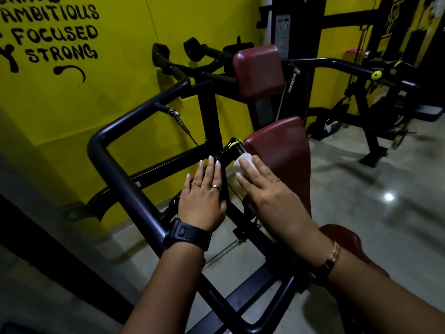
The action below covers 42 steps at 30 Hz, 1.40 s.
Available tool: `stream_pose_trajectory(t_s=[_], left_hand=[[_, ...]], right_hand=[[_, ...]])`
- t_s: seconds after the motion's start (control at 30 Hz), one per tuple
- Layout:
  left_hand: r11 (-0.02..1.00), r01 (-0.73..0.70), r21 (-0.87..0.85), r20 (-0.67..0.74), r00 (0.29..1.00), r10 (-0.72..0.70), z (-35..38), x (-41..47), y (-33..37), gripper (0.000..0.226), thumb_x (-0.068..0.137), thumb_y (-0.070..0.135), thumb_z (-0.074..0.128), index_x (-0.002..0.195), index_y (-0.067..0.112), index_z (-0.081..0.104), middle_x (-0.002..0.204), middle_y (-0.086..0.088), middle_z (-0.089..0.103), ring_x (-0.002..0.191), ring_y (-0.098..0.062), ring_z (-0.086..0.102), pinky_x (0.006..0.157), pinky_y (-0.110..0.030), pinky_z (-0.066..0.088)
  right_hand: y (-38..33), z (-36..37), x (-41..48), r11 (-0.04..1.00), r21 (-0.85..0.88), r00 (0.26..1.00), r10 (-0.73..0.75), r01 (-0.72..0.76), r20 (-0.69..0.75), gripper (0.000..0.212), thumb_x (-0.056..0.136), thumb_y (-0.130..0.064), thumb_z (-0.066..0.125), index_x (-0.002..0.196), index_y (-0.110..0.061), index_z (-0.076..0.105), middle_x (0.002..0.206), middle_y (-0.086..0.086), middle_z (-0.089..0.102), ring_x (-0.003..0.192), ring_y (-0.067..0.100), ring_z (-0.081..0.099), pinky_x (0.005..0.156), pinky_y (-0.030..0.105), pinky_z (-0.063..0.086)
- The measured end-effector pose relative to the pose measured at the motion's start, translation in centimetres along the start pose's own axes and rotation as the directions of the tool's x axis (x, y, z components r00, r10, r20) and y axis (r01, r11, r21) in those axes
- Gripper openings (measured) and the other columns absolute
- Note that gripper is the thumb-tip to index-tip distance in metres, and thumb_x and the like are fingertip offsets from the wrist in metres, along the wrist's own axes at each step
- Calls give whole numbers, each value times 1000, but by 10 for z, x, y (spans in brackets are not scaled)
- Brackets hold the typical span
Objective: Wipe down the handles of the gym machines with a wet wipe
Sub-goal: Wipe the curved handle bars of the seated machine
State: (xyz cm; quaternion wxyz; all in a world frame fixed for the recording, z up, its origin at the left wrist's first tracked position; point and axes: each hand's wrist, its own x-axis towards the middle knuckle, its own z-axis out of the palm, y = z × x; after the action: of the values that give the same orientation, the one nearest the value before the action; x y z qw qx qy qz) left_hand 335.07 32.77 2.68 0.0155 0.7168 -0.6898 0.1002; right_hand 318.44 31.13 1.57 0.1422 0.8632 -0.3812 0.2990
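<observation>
Yellow paint covers the far wall [72, 104], with black hand-painted lettering [55, 32] at the upper left, and a pale polished floor [361, 201] runs off to the right under more dark equipment. Up close stands a machine with a thick black tubular frame [115, 174] bending round on the left, and two maroon pads: a seat-back pad [281, 153] just right of the hands and a smaller upper pad [258, 71] farther back. Between frame and seat-back pad a short black handle [230, 149] with a yellow-green ring near its far end angles upward. The right hand [269, 191] lies with its fingers nearly straight over a white wet wipe [240, 161], pressing it to the handle's right side just beside the pad; its thumb is hidden. The left hand [202, 196] is flat, fingers straight and slightly spread, gripping nothing, laid over the nearer part of the same handle, with fingertips close to the wipe. It wears two rings and a black wristwatch [186, 233]; the right wrist carries a gold bracelet [333, 255].
</observation>
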Motion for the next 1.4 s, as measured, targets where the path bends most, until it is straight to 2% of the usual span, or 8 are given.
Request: stream_pose_trajectory(t_s=[0.13,0.3,0.4,0.57,0.83,1.0,1.13,1.4], left_hand=[[1000,-4,-5,-3,1000,4,0,-1,0,83,100,41,38,150,18,-24,157,-1,-31,147,-20,-23,122,-41,-3],[1000,-3,0,-1,1000,3,1,-1,-1,84,99,40,39,150,18,-25,157,-1,-32,147,-20,-23,121,-41,-4],[1000,-3,1,2,1000,3,0,-1,0,82,100,40,38,150,18,-24,157,-1,-31,147,-20,-23,121,-41,-3],[1000,2,-10,6,1000,-2,-2,-2,0,82,100,39,37,150,19,-24,157,-1,-31,147,-19,-24,121,-41,-3],[1000,0,-15,11,1000,0,-2,-1,0,82,100,39,38,150,19,-23,157,-1,-31,147,-19,-23,121,-41,-4],[1000,6,-9,14,1000,-5,-2,-2,0,82,100,39,37,150,18,-24,157,-1,-32,146,-19,-24,120,-41,-4],[1000,3,-18,10,1000,-2,-2,-2,0,82,100,38,38,150,18,-23,157,-1,-32,146,-19,-24,120,-41,-5],[1000,3,-24,7,1000,-3,-2,-1,0,83,99,38,39,150,18,-23,157,-1,-31,147,-19,-24,120,-41,-4]], right_hand=[[1,-4,-33,996,58,996,70,-66,-60,64,76,-8,74,136,-8,53,145,16,45,127,30,52,99,32,41],[4,-7,-15,929,237,957,291,-284,6,62,89,-37,35,143,-7,44,133,16,58,97,31,69,70,39,57],[2,-7,1,955,145,964,264,-257,-25,58,89,-32,37,139,-7,49,133,13,58,96,28,70,66,35,57],[3,1,-18,999,8,999,37,-37,-21,74,71,-8,75,140,-7,48,148,16,41,133,30,44,104,38,40],[12,-14,-17,871,395,955,286,-293,78,61,92,-40,32,149,-19,32,146,5,46,126,18,51,91,34,48],[3,-7,3,976,149,987,160,-157,-3,61,85,-23,46,145,-10,42,147,13,44,127,28,52,90,38,52],[4,5,-16,995,-81,999,-51,52,17,58,82,-9,48,140,-6,45,152,10,36,141,29,31,113,40,30],[-3,-4,4,982,6,981,190,-190,-38,58,86,-25,38,141,-7,47,143,17,48,122,28,57,99,41,47]])
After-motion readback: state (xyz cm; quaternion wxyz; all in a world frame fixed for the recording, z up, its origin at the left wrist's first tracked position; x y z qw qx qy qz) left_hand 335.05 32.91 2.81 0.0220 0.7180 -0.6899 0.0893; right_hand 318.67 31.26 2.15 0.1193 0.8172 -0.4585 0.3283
